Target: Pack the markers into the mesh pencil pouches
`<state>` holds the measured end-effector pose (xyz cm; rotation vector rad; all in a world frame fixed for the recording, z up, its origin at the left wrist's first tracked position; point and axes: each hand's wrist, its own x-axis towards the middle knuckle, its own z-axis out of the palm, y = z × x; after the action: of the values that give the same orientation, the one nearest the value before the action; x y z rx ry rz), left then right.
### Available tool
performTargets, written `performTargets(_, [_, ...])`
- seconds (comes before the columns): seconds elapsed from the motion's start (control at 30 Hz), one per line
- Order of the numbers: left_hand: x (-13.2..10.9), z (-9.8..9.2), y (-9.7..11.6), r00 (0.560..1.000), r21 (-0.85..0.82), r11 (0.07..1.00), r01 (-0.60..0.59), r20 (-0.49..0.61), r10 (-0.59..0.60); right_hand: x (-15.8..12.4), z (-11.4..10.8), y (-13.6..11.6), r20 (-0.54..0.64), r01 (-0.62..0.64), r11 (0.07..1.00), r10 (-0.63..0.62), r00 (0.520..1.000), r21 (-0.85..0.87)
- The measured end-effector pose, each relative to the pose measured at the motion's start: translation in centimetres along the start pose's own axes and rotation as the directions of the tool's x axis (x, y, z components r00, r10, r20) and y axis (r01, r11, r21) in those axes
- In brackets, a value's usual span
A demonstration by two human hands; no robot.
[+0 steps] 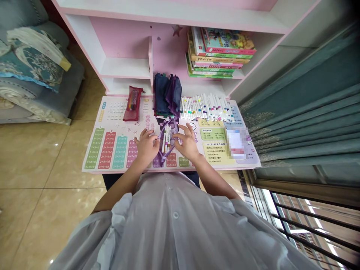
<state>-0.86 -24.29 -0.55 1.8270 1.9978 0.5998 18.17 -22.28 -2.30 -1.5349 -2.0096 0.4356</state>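
A purple mesh pouch (162, 160) holding white markers (166, 138) lies open at 12 o'clock on the pink printed surface (95, 167). My left grip (146, 146) at its 9 o'clock and my right grip (187, 144) at its 3 o'clock stand half open, fingers at its edges; I cannot tell whether either has hold.

Figure: the wearer's body, seen from above. The torso is covered by a loose, pale grey-white shirt (168, 225) with a plain button front. Small round buttons (176, 215) in a matching pale tone run down the centre line, spaced well apart. The thin cloth falls in soft folds across the chest and into two wide sleeves. The left sleeve (92, 236) and the right sleeve (253, 228) both end short of the wrist, leaving the forearms uncovered. The left hand (146, 147) and right hand (187, 142) are bare. Dark trousers (109, 180) show just past the shirt.
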Motion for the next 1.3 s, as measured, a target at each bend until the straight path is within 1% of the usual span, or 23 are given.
performTargets(0.1, [0.6,-0.5,-0.1,1.0,0.01,1.0,-0.005,0.021,0.004,-0.5,-0.8,0.8,0.039,0.107,0.994,-0.107,0.993,0.007])
performTargets(0.17, [1.2,-0.9,0.0,0.999,0.022,1.0,-0.007,0.032,0.007,-1.0,-1.1,0.9,0.042,0.142,0.99,-0.142,0.989,-0.001])
performTargets(0.27, [1.9,-1.5,0.1,0.999,0.033,0.999,-0.002,0.036,0.0,-1.6,-0.8,1.0,0.009,0.168,0.986,-0.168,0.986,-0.005])
performTargets(0.33, [2.2,-1.8,0.0,0.999,0.027,0.999,0.023,0.029,-0.024,-1.7,-0.4,1.3,-0.043,0.166,0.986,-0.165,0.985,0.012])
performTargets(0.4, [2.3,-2.0,-0.3,0.998,0.011,0.998,0.055,0.018,-0.055,-1.1,-0.1,1.9,-0.102,0.115,0.993,-0.112,0.988,0.023])
performTargets(0.47, [2.3,-2.0,-0.6,0.997,-0.012,0.997,0.075,0.009,-0.075,0.1,-0.1,2.8,-0.155,0.017,1.0,-0.015,0.988,0.006])
performTargets(0.6, [2.1,-1.7,-1.1,0.997,-0.062,0.995,0.079,-0.002,-0.079,4.6,-0.4,4.7,-0.239,-0.178,0.978,0.15,0.96,-0.104])
performTargets(0.7, [2.1,-1.4,-1.3,0.996,-0.095,0.992,0.085,-0.011,-0.086,8.4,-0.2,5.6,-0.227,-0.258,0.945,0.211,0.951,-0.201])
performTargets(0.77, [2.1,-1.3,-1.3,0.996,-0.106,0.99,0.089,-0.018,-0.092,10.6,0.1,5.8,-0.189,-0.276,0.922,0.23,0.955,-0.272])
performTargets(0.83, [2.1,-1.2,-1.2,0.995,-0.111,0.99,0.087,-0.03,-0.091,12.2,0.4,5.8,-0.152,-0.287,0.896,0.249,0.957,-0.338])
performTargets(0.93, [2.1,-1.2,-1.0,0.996,-0.104,0.991,0.087,-0.025,-0.09,13.4,0.7,5.6,-0.125,-0.314,0.856,0.288,0.949,-0.411])
performTargets(1.07, [1.9,-1.3,-0.8,0.996,-0.096,0.991,0.091,0.001,-0.092,14.0,0.6,5.4,-0.11,-0.353,0.808,0.343,0.933,-0.472])
performTargets(1.3, [2.0,-1.1,-0.7,0.996,-0.108,0.99,0.092,-0.01,-0.094,14.6,1.0,5.5,-0.076,-0.338,0.766,0.356,0.931,-0.547])
